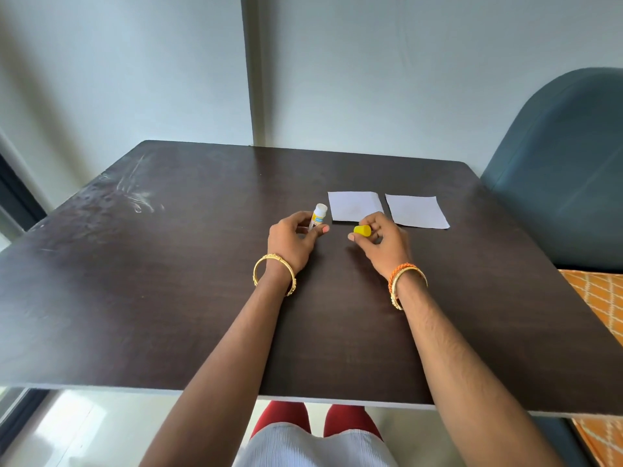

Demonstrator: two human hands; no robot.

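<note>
Where the two hands are brought together over the table (168,281): a glue stick (318,220) is held in the left hand (292,236) and a yellow cap (362,230) in the right hand (382,238)
Left hand: curled round the lower part of the glue stick, with the thumb laid along the near side and the fingers wrapped behind it
Glue stick: held nearly upright and tilted a little to the right; its white top is uncovered and stands clear above the fingers, and a yellow and blue label is partly shown (the print is too small to be read)
Right hand: closed in a pinch on the cap, which is gripped between the thumb and the first fingers, while the other fingers are curled toward the palm
Cap: turned on its side in the pinch and kept apart from the glue stick, with bare table seen between the two
Left sheet (355,205): white paper laid flat on the table just beyond the right hand
Right sheet (416,210): a second white paper laid flat just beside the first, a narrow gap being left between them
Bangles: a gold one (273,274) is worn on the left wrist, a gold and orange set (406,281) on the right
Table: dark brown, marked with pale scuffs at its far left
Chair (556,170): a blue-grey padded back is seen at the table's right side
</note>
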